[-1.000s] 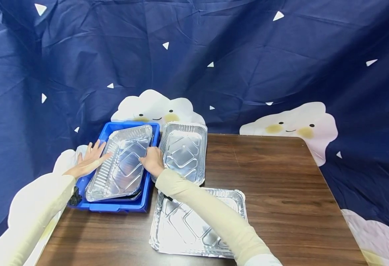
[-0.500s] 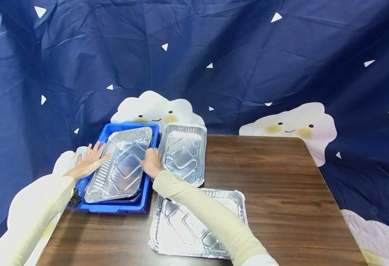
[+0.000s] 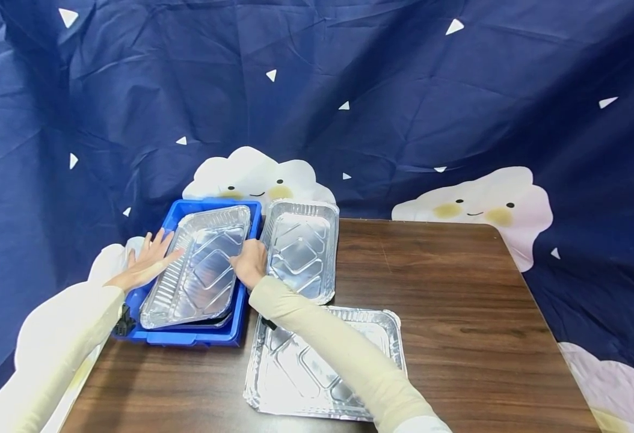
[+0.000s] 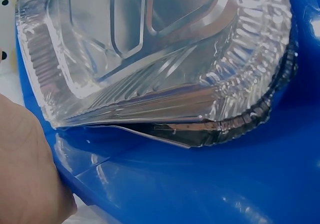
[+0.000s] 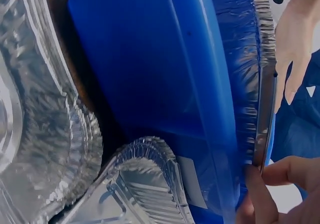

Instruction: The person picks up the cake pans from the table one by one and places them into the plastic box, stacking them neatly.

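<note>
A rectangular foil tray (image 3: 203, 270) lies tilted in a blue plastic bin (image 3: 171, 338) at the left end of the table. In the left wrist view, another foil rim shows directly under that tray's corner. My right hand (image 3: 250, 263) pinches the tray's right rim between thumb and fingers, close to the bin's wall; the right wrist view shows the thumb on one side of the rim. Spread fingers of my left hand (image 3: 146, 261) reach over the bin's left edge, beside the tray's left side. The left wrist view catches only part of this hand (image 4: 30, 169).
Against the bin's right side stands a second foil tray (image 3: 301, 246). A larger foil tray (image 3: 295, 373) lies in front of it, partly under my right sleeve. The brown wooden table (image 3: 447, 300) extends to the right, with a dark blue curtain (image 3: 403, 90) behind.
</note>
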Tool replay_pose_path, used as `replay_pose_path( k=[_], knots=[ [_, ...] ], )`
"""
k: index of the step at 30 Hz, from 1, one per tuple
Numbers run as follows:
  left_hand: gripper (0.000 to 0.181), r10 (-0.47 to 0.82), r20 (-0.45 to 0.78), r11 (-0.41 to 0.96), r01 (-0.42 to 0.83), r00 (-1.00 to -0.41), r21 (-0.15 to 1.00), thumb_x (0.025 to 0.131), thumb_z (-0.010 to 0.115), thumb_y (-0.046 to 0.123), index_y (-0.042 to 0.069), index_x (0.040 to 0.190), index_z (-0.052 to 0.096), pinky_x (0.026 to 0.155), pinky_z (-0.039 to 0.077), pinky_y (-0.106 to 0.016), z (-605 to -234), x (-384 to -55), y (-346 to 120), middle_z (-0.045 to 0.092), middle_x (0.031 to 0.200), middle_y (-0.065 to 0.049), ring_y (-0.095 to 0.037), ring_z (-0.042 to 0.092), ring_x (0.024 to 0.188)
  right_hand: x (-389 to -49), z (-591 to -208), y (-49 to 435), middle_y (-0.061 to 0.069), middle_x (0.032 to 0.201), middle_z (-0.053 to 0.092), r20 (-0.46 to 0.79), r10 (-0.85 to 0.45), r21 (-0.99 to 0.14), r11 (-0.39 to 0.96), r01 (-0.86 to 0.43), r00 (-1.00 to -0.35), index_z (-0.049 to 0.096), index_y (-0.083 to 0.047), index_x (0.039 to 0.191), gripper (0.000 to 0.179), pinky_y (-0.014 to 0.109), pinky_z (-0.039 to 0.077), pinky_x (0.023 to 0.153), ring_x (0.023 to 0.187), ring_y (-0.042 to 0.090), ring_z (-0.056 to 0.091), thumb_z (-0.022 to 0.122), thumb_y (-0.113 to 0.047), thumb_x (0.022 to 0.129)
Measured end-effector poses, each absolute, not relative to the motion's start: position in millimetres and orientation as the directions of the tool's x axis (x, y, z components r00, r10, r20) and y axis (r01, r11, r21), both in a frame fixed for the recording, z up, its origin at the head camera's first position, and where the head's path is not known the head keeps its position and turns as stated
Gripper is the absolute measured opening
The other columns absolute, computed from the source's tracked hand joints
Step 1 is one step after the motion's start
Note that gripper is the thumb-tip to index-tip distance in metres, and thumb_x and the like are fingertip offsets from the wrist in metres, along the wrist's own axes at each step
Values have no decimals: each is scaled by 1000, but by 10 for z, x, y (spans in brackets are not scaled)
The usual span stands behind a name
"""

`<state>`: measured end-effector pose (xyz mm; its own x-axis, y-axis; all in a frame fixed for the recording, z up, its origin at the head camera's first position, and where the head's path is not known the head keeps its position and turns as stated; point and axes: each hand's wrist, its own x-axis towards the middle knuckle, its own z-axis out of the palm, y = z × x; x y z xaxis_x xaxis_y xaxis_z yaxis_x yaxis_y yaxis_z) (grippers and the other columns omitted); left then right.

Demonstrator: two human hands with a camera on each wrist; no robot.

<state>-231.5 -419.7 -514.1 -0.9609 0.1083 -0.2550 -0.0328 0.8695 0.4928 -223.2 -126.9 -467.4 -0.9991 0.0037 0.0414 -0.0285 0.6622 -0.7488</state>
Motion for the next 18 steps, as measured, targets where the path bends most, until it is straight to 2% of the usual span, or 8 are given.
replay_pose_path(
  k=[5, 9, 13, 17, 18],
  knots=[
    [101, 112, -249, 872, -25, -962, 489, 104, 41, 70, 6, 169, -2, 105, -28, -79, -5128, -2326, -4184, -19, 173, -22, -48, -29, 154, -2335, -4821, -1272, 8, 63, 61, 83, 31, -785, 617, -46, -996, 47, -12, 53, 50, 40, 56, 66, 62, 28, 62, 90, -9, 77],
    [99, 117, -245, 873, -18, -962, 487, 105, 41, 69, 7, 170, -1, 105, -27, -80, -5129, -2318, -4177, -19, 173, -23, -49, -28, 154, -2499, -5026, -1318, 9, 66, 66, 61, 31, -780, 626, -28, -998, 53, -10, 53, 44, 44, 57, 69, 65, 31, 65, 92, -11, 74],
    [97, 118, -246, 874, -17, -962, 486, 105, 42, 67, 9, 170, -4, 105, -27, -80, -5140, -2303, -4186, -20, 173, -21, -49, -29, 154, -2582, -5250, -1417, 6, 67, 69, 117, 76, -750, 660, -38, -990, 54, -15, 52, 44, 50, 56, 68, 65, 28, 65, 92, -17, 72],
    [100, 114, -254, 874, -24, -960, 485, 104, 40, 71, 9, 170, -4, 105, -27, -79, -5131, -2297, -4189, -21, 173, -21, -48, -29, 154, -2487, -5200, -1459, 7, 69, 68, 114, 89, -781, 624, -34, -989, 56, -13, 55, 39, 50, 56, 71, 69, 28, 66, 91, -11, 73],
    [101, 114, -254, 875, -24, -960, 483, 104, 39, 72, 9, 170, -4, 105, -27, -79, -5128, -2298, -4188, -21, 173, -21, -48, -29, 154, -2409, -5078, -1435, 9, 72, 68, 95, 83, -784, 620, -23, -992, 58, -11, 57, 36, 47, 57, 73, 72, 30, 68, 90, -7, 74]
  ],
)
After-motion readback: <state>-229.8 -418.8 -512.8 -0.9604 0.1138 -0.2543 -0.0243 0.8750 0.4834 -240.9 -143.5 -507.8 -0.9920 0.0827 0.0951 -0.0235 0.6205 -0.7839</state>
